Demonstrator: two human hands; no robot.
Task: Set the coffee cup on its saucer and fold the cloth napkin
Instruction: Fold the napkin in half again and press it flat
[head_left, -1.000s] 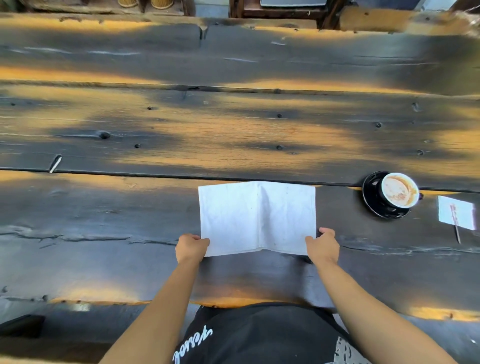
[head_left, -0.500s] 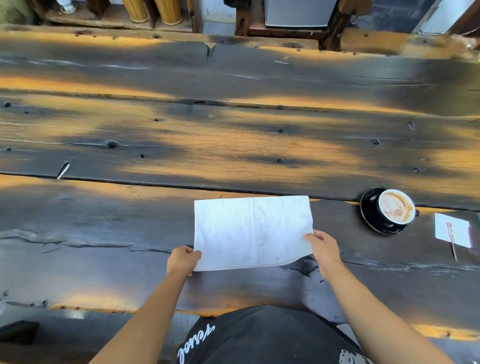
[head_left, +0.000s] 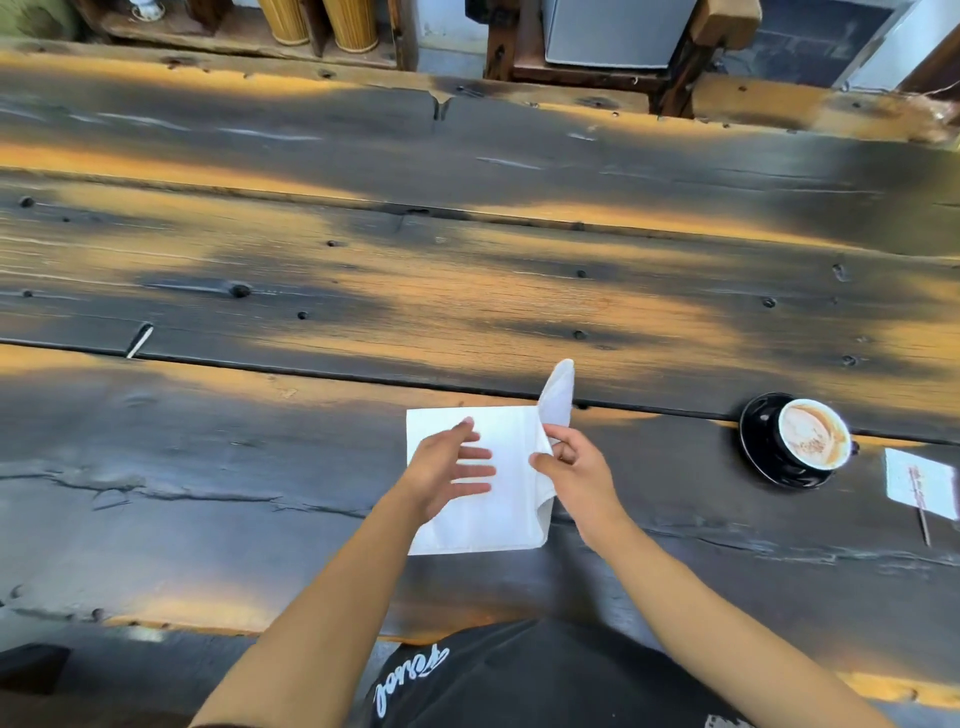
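The white cloth napkin (head_left: 498, 509) lies on the dark wooden table (head_left: 467, 291) in front of me, its left half flat. My right hand (head_left: 576, 467) pinches its right part, which stands up in a flap over the left half. My left hand (head_left: 447, 467) hovers over the flat half with its fingers spread, holding nothing. A black cup of milky coffee (head_left: 810, 436) sits on its black saucer (head_left: 758, 441) at the right, well away from both hands.
A small white paper slip with a thin stick (head_left: 922, 488) lies right of the saucer. Yellow cylinders (head_left: 322, 23) and wooden furniture stand beyond the far edge. The near table edge runs just in front of my body.
The napkin was spread wide with both hands on its near corners. Now the right hand has lifted the right half up and leftward, and the left hand has let go.
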